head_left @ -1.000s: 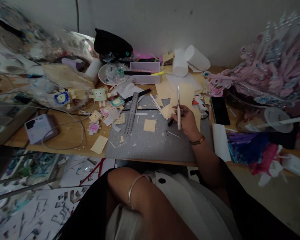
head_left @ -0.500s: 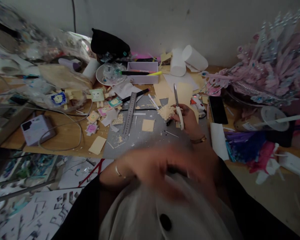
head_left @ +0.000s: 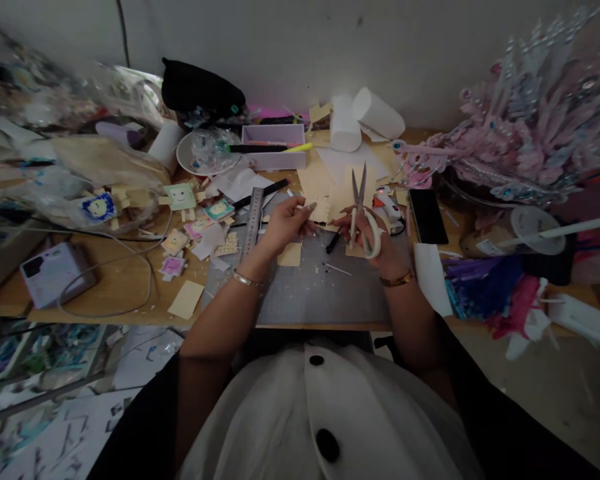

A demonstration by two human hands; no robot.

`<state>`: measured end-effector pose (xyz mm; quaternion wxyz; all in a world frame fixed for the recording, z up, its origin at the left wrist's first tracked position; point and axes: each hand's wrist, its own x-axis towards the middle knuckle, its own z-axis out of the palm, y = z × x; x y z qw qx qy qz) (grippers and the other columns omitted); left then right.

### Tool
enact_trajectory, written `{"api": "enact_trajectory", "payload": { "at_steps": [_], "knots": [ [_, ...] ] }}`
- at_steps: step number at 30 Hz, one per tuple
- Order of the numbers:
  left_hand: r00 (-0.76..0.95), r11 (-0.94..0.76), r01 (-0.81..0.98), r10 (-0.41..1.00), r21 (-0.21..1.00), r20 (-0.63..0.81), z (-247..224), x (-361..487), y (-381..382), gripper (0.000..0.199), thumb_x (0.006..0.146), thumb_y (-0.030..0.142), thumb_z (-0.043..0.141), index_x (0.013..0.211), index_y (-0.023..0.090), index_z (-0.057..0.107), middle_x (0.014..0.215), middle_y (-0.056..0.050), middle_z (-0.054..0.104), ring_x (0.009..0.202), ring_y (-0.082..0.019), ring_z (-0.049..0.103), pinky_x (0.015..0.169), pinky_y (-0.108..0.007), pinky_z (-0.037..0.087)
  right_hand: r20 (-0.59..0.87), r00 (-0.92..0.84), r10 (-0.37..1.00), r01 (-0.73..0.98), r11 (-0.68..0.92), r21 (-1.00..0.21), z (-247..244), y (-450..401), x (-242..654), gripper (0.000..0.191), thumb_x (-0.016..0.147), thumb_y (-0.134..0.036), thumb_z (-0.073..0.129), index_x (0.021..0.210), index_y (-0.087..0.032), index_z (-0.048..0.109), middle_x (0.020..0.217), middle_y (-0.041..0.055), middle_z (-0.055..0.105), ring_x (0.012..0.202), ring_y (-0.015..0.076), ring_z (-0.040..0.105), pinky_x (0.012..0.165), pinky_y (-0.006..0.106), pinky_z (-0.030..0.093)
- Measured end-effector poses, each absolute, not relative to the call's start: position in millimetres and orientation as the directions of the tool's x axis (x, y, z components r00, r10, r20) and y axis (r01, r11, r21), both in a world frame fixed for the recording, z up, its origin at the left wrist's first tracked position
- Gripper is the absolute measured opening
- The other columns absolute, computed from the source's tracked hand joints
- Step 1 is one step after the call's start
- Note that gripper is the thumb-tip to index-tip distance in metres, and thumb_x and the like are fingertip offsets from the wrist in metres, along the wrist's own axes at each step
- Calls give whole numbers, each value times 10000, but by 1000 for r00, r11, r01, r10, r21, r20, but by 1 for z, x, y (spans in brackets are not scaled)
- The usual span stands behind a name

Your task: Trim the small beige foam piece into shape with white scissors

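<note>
My right hand (head_left: 367, 237) is closed around white-handled scissors (head_left: 360, 190), their blades pointing up and slightly parted. Its fingertips also reach the right side of a cream piece with a bumpy edge (head_left: 321, 211). On that piece's left side, my left hand (head_left: 289, 227) pinches its edge between thumb and finger. A cream square (head_left: 290, 255) lies on the grey mat (head_left: 307, 300) just below my left hand. To the left of that hand rests a metal ruler (head_left: 253, 223).
Small painted square figures (head_left: 180, 197) lie at the left. Behind are a lilac tray (head_left: 273, 160) and white rolls (head_left: 345, 127). A glue gun (head_left: 389, 203), a phone (head_left: 429, 217) and a lidded cup (head_left: 535, 230) are at the right.
My left hand has moved from a blur near my lap up to the cream piece and taken its edge. The scissors have turned in my right hand and their blades have parted.
</note>
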<state>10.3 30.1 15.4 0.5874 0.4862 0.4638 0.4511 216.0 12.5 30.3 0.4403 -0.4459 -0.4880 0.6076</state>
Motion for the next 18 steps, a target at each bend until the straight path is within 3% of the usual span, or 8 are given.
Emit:
{"api": "enact_trajectory", "payload": {
  "at_steps": [3, 8, 18],
  "knots": [
    [112, 105, -166, 990, 981, -87, 14, 9, 28, 307, 872, 458, 746, 863, 217, 556, 527, 32, 638, 391, -83, 533, 388, -186, 390, -173, -331, 928, -8, -186, -983, 40, 5, 219, 573, 753, -760, 745, 935, -225, 651, 744, 41, 708, 603, 160, 629, 490, 283, 530],
    [61, 42, -196, 998, 980, -31, 15, 9, 24, 371, 869, 535, 735, 836, 218, 545, 522, 47, 610, 400, -89, 548, 400, -201, 418, -237, -398, 886, 108, -212, -971, 44, -2, 213, 562, 753, -726, 770, 890, -196, 643, 687, 36, 652, 493, 130, 553, 413, 265, 440],
    [49, 24, -236, 999, 971, -12, 6, 18, 20, 419, 883, 599, 693, 844, 237, 486, 526, 59, 588, 421, -121, 579, 411, -226, 422, -199, -367, 908, 84, -181, -980, 39, -3, 206, 650, 692, -755, 788, 953, -185, 617, 632, -27, 590, 466, 99, 522, 396, 236, 412]
  ]
}}
